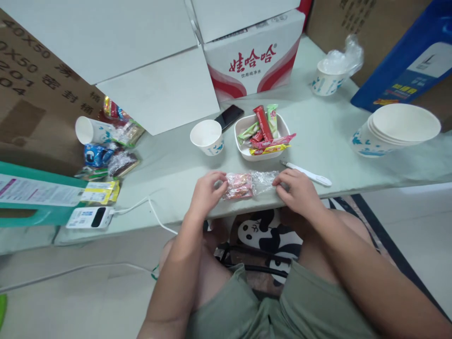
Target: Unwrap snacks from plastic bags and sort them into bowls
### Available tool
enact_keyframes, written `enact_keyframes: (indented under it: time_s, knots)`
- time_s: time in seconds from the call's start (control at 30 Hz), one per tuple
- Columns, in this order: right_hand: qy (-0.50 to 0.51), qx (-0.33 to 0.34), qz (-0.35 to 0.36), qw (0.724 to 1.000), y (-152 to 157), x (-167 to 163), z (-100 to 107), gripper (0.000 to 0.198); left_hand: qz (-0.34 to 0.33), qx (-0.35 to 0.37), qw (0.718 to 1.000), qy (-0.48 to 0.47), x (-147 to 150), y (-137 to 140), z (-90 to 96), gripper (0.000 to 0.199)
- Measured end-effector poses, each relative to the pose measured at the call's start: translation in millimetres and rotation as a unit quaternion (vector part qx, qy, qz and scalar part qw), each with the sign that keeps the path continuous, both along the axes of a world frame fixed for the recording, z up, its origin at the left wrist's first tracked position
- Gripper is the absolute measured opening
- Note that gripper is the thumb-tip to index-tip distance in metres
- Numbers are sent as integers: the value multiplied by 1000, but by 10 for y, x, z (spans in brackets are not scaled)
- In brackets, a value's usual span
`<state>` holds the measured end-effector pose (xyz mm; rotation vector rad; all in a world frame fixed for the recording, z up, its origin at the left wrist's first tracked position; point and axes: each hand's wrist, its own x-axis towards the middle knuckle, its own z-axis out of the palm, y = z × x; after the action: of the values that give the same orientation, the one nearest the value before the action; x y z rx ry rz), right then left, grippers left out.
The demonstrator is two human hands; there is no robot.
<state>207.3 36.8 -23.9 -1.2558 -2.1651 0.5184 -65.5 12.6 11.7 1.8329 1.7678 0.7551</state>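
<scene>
A clear plastic bag [263, 181] with pink-wrapped snacks [242, 185] in its left part lies flat near the table's front edge. My left hand [209, 190] pinches the end around the snacks between thumb and fingers. At the loose, crinkled end, my right hand [295, 189] has its fingers closed on the film. Just behind the bag stands a white bowl [243, 151] of stick-shaped wrapped snacks [263, 125]. A white utility knife [309, 174] lies beyond my right hand, its tip towards the bowl.
A paper cup [207, 137] stands left of the bowl, near a phone [230, 117]. Stacked cups [388, 132] are at right; a cup with plastic film [328, 77] stands behind. Snack packets [97, 155], a power bank [90, 218] and its white cable [155, 212] lie left. Boxes [254, 59] line the back.
</scene>
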Motion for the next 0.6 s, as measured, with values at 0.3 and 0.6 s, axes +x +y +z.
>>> enact_keyframes:
  time_s: [0.3,0.6]
  knots:
    - [6,13,-18,1000,25,-19,-8,14,31,-27,999,29,100,-95,103,8]
    - [-23,26,-92,995,45,80,-8,14,191,-90,971,-110,-453,-3,16,7]
